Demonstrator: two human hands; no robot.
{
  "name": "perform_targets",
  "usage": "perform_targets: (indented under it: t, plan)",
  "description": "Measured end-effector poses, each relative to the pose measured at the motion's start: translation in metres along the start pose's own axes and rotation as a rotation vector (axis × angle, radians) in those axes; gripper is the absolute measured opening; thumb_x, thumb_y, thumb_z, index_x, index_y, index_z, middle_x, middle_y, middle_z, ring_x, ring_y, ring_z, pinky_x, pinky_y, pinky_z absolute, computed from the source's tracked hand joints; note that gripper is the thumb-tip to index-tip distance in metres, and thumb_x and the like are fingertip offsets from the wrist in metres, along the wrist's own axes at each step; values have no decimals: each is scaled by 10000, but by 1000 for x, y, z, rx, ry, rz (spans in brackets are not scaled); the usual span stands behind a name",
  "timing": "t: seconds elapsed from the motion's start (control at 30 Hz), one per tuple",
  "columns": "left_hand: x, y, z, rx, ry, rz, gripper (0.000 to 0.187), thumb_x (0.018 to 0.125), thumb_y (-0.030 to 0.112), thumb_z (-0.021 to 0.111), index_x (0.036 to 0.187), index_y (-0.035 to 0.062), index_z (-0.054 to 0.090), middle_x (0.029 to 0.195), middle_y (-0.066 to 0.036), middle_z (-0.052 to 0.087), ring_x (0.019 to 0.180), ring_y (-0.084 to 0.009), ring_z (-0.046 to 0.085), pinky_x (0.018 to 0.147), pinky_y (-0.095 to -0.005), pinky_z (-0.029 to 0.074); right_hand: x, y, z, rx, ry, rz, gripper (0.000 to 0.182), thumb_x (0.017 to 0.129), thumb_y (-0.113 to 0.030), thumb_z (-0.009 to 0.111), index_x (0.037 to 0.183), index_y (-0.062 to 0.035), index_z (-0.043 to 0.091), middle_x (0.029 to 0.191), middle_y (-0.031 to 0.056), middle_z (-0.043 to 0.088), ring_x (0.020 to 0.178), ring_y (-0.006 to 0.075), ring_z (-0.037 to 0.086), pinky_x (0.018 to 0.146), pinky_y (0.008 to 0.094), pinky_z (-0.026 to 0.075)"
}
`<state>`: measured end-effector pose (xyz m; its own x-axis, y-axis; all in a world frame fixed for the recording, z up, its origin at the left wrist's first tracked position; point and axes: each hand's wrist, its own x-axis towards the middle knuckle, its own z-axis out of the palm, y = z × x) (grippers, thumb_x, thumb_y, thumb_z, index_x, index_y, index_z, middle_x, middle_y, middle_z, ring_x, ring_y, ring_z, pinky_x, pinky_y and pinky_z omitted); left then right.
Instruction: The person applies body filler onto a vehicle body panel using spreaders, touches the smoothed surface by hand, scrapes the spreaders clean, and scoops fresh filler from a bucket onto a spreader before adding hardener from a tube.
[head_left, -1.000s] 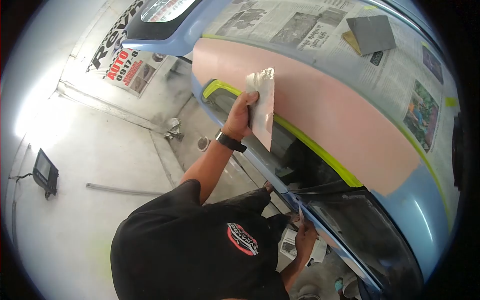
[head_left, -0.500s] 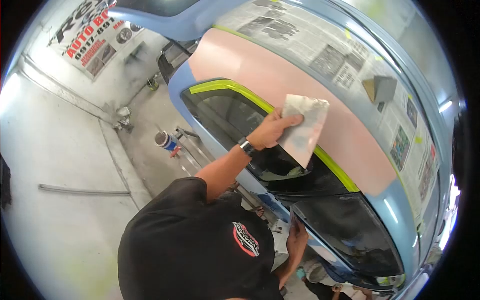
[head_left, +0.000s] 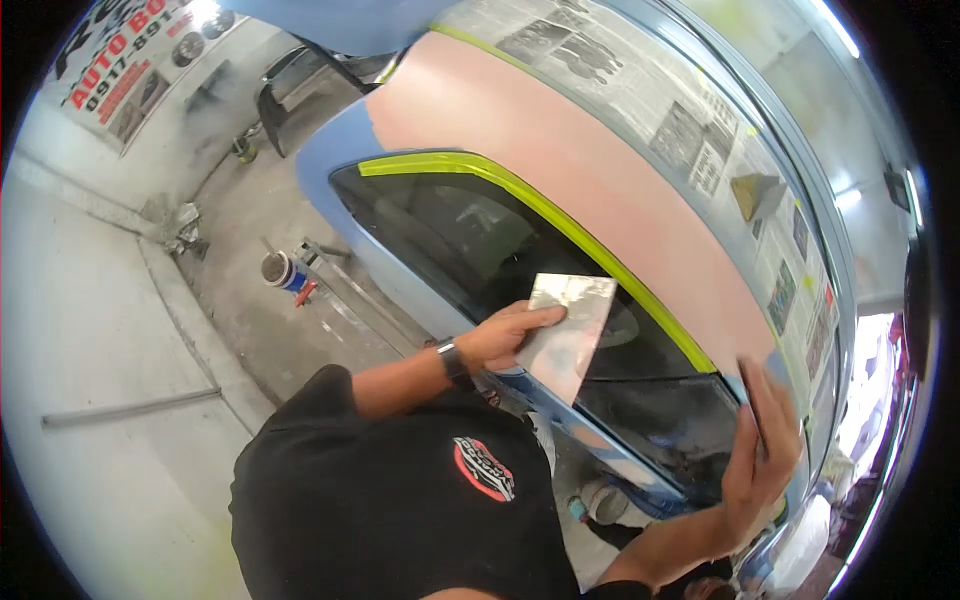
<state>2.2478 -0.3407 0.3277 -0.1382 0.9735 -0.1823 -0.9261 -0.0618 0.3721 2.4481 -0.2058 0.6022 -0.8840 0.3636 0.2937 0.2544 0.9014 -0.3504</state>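
Note:
My left hand (head_left: 500,335), with a watch on its wrist, pinches a flat shiny metal plate (head_left: 572,335) by its near edge, thumb on top. Pale paste is smeared along the plate's top end, and pinkish patches show on its face. The plate overlaps the dark side window (head_left: 450,230) edged with yellow-green tape (head_left: 545,215). At the right, my blurred right hand (head_left: 765,445) is closed on a thin, dark-edged flat spreader (head_left: 752,400). It is held against the car's side, where the pink panel (head_left: 600,160) meets blue paint.
Newspaper (head_left: 640,90) covers the glass beyond the pink panel, with a folded sandpaper piece (head_left: 757,195) on it. A paint bucket (head_left: 285,270) stands by a metal stand (head_left: 345,300) at left. Low at right are a grey bucket (head_left: 605,503) and part of another person (head_left: 615,535).
My right hand has swung from low beside the car up and right to the panel, spreader in hand. My left hand has drawn the plate down and left, off the pink panel.

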Motion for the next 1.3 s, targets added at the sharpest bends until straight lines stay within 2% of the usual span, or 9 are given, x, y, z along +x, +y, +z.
perform_targets:
  t: [0.23, 0.37, 0.4, 0.53, 0.77, 0.83, 0.97, 1.17, 1.3]
  plan:
    - [-35, 10, -21, -13, 158, 18, 440, 1001, 288, 578, 1324, -6, 521, 1235, -144, 653, 1054, -238, 688, 923, -405, 568, 97, -147, 60, 104, -478, -616, 404, 817, 43, 541, 1199, 15, 666, 1135, 216, 671, 1060, 354, 659, 954, 379, 484]
    - [-46, 17, -30, -22, 173, 39, 385, 983, 273, 619, 1278, 30, 575, 1138, -89, 685, 967, -215, 702, 873, -380, 583, 97, -193, 87, 262, -535, -729, 383, 809, -2, 585, 1179, -12, 681, 1112, 187, 681, 1036, 337, 667, 929, 383, 501]
    - [-48, 15, -38, 42, 179, 81, 449, 996, 281, 586, 1342, 7, 508, 1241, -131, 647, 1085, -237, 674, 948, -410, 557, 94, -199, 88, 275, -527, -738, 378, 807, -14, 596, 1174, -19, 685, 1106, 180, 683, 1030, 333, 669, 922, 384, 506]
    - [-49, 20, -43, 31, 229, 54, 424, 1002, 296, 586, 1330, 33, 526, 1213, -95, 655, 1055, -202, 675, 933, -382, 556, 86, -209, 87, 249, -489, -739, 360, 799, -59, 641, 1153, -46, 699, 1083, 151, 693, 1006, 316, 677, 897, 389, 523]
    - [-55, 40, -17, 47, 154, 35, 365, 999, 266, 607, 1286, 42, 583, 1190, -75, 674, 1033, -175, 679, 913, -353, 558, 74, -184, 62, -257, -248, -494, 335, 791, -159, 686, 1099, -31, 710, 1108, 146, 692, 1023, 334, 671, 921, 385, 523]
    - [-50, 41, -8, 29, 117, 43, 346, 998, 254, 613, 1271, 43, 601, 1182, -70, 680, 1027, -168, 680, 907, -345, 559, 61, -141, 75, -214, -249, -448, 353, 786, -76, 664, 1133, -23, 699, 1101, 148, 692, 1021, 349, 663, 934, 408, 516]
    - [-36, 31, -9, -9, 97, 142, 395, 1009, 312, 594, 1293, 38, 571, 1174, -65, 673, 998, -151, 670, 892, -333, 553, 16, -67, 91, 205, -183, 39, 387, 807, 27, 605, 1188, 10, 673, 1103, 207, 681, 1014, 324, 671, 900, 378, 511]
    - [-39, 33, -4, 39, 97, 159, 356, 1007, 308, 602, 1230, 32, 629, 1132, -60, 700, 999, -151, 686, 890, -331, 559, -72, -2, 129, 499, 188, 597, 290, 919, -6, 571, 1186, 85, 643, 1110, 141, 690, 991, 198, 646, 881, 328, 497]
    - [-37, 40, 12, 268, 322, 216, 390, 1005, 371, 590, 1190, 31, 636, 1105, -64, 699, 942, -160, 695, 844, -336, 565, -82, -12, 143, 689, 139, 658, 286, 904, 3, 606, 1172, 92, 645, 1030, 92, 694, 946, 155, 627, 866, 286, 481]
